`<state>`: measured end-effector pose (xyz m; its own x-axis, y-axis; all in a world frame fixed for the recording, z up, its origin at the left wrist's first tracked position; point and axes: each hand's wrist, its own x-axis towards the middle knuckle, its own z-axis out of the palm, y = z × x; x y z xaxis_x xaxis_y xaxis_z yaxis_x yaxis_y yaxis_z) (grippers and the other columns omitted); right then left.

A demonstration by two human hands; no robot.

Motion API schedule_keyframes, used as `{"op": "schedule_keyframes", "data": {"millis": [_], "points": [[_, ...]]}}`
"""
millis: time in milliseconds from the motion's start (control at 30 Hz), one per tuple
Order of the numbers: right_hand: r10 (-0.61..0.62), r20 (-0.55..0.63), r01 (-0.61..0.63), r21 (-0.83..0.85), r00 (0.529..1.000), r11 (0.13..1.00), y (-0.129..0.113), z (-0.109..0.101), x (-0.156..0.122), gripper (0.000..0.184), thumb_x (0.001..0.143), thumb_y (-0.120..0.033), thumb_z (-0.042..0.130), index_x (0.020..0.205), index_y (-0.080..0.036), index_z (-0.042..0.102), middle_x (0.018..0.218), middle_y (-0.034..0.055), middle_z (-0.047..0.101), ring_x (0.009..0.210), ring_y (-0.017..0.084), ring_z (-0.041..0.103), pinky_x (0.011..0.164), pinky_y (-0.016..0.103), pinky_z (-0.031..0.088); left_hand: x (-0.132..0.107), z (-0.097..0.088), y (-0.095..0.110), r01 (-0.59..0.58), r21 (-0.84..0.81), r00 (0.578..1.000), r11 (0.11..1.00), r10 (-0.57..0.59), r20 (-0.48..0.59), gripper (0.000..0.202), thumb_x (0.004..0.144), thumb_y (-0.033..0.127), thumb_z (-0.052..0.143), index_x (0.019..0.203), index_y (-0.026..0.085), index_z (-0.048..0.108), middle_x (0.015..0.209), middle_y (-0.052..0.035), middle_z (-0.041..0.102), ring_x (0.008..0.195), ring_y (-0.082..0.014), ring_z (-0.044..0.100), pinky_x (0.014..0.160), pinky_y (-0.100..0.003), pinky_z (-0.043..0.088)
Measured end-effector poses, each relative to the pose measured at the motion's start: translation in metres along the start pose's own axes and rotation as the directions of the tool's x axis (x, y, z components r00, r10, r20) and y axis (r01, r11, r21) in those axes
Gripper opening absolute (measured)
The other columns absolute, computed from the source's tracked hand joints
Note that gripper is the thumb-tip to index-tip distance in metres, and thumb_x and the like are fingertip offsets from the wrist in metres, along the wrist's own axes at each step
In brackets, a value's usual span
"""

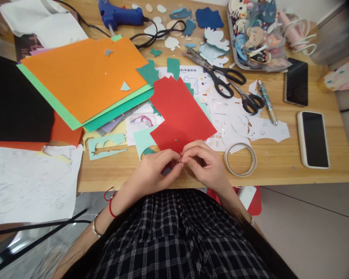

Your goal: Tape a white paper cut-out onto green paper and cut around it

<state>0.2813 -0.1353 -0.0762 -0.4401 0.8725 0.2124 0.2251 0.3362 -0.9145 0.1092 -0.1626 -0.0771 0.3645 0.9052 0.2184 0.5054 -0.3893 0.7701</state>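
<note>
My left hand (159,170) and my right hand (205,164) meet fingertip to fingertip at the front of the table. Both are closed in a pinch around something tiny that I cannot make out. Just beyond the fingers lies a red felt-like sheet (180,112) with a cut, uneven far edge. A small grey-blue scrap (176,140) rests on it, close to the fingertips. Right of my right hand is a roll of tape (241,159) lying flat. Pale mint sheet pieces (145,139) stick out from under the red sheet's left side.
Stacked coloured sheets (75,85) cover the left. Behind are a blue glue gun (122,16), large scissors (218,73), smaller scissors (247,99) and a tray (232,50) of cut-out figures. A pen (267,102), a white-cased phone (314,139) and a dark phone (296,82) lie right.
</note>
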Motion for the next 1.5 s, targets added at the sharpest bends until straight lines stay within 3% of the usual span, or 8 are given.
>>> {"op": "schedule_keyframes", "data": {"millis": [300, 500, 900, 1067, 1367, 1500], "points": [[0.090, -0.060, -0.083, 0.109, 0.994, 0.990, -0.0001, 0.0031, 0.0001, 0.005, 0.081, -0.012, 0.061, 0.077, -0.013, 0.064, 0.083, 0.0064, 0.065, 0.081, 0.014, 0.060, 0.077, 0.030, 0.048, 0.0017, 0.0042, -0.0038, -0.021, -0.010, 0.998, 1.000, 0.021, -0.067, 0.003, 0.086, 0.016, 0.055, 0.084, 0.016, 0.053, 0.068, 0.0037, 0.057, 0.053, -0.0048, 0.048, 0.049, -0.014, 0.036], [0.134, -0.054, -0.123, 0.173, 0.989, 0.977, -0.0007, 0.0015, -0.0008, 0.006, 0.078, -0.011, 0.064, 0.076, -0.014, 0.069, 0.081, 0.0068, 0.068, 0.078, 0.015, 0.063, 0.074, 0.031, 0.051, 0.0011, 0.0036, -0.0049, -0.031, -0.018, 0.999, 0.999, 0.030, -0.045, 0.002, 0.087, 0.015, 0.052, 0.085, 0.016, 0.052, 0.068, 0.0037, 0.055, 0.054, -0.0060, 0.048, 0.050, -0.015, 0.037], [0.102, -0.032, -0.094, 0.176, 0.994, 0.980, 0.0011, -0.0005, -0.0004, 0.006, 0.078, -0.011, 0.064, 0.078, -0.016, 0.069, 0.084, 0.0052, 0.069, 0.081, 0.015, 0.063, 0.077, 0.033, 0.051, -0.0008, 0.0043, -0.0040, 0.012, -0.052, 0.999, 0.999, -0.014, -0.043, 0.005, 0.084, 0.015, 0.055, 0.085, 0.018, 0.050, 0.069, 0.0042, 0.055, 0.055, -0.0059, 0.048, 0.052, -0.015, 0.040], [0.021, -0.081, -0.016, 0.058, 0.997, 0.998, 0.0005, 0.0010, -0.0014, 0.005, 0.079, -0.011, 0.064, 0.078, -0.015, 0.066, 0.085, 0.0050, 0.067, 0.082, 0.014, 0.062, 0.078, 0.030, 0.050, -0.0001, 0.0036, -0.0034, 0.062, -0.083, 0.997, 0.995, -0.065, -0.034, 0.002, 0.087, 0.020, 0.053, 0.087, 0.018, 0.052, 0.071, 0.0023, 0.058, 0.057, -0.0077, 0.051, 0.053, -0.018, 0.041], [-0.268, -0.125, 0.246, -0.169, 0.955, 0.954, 0.0058, 0.0083, -0.0044, 0.014, 0.079, -0.005, 0.062, 0.087, -0.016, 0.061, 0.090, 0.0050, 0.065, 0.087, 0.016, 0.059, 0.078, 0.033, 0.050, 0.0009, -0.0013, -0.0009, 0.157, -0.188, 0.988, 0.970, -0.155, 0.025, 0.009, 0.091, 0.021, 0.046, 0.086, 0.018, 0.053, 0.069, 0.0027, 0.059, 0.057, -0.0083, 0.054, 0.055, -0.019, 0.043], [-0.247, -0.130, 0.221, -0.185, 0.960, 0.957, 0.0042, 0.0081, -0.0040, 0.013, 0.079, -0.004, 0.062, 0.086, -0.015, 0.062, 0.089, 0.0053, 0.064, 0.087, 0.016, 0.059, 0.079, 0.033, 0.049, 0.0013, -0.0012, -0.0028, 0.158, -0.195, 0.987, 0.968, -0.154, 0.037, 0.009, 0.091, 0.021, 0.046, 0.086, 0.018, 0.053, 0.069, 0.0025, 0.059, 0.059, -0.0092, 0.055, 0.058, -0.021, 0.044]]}}
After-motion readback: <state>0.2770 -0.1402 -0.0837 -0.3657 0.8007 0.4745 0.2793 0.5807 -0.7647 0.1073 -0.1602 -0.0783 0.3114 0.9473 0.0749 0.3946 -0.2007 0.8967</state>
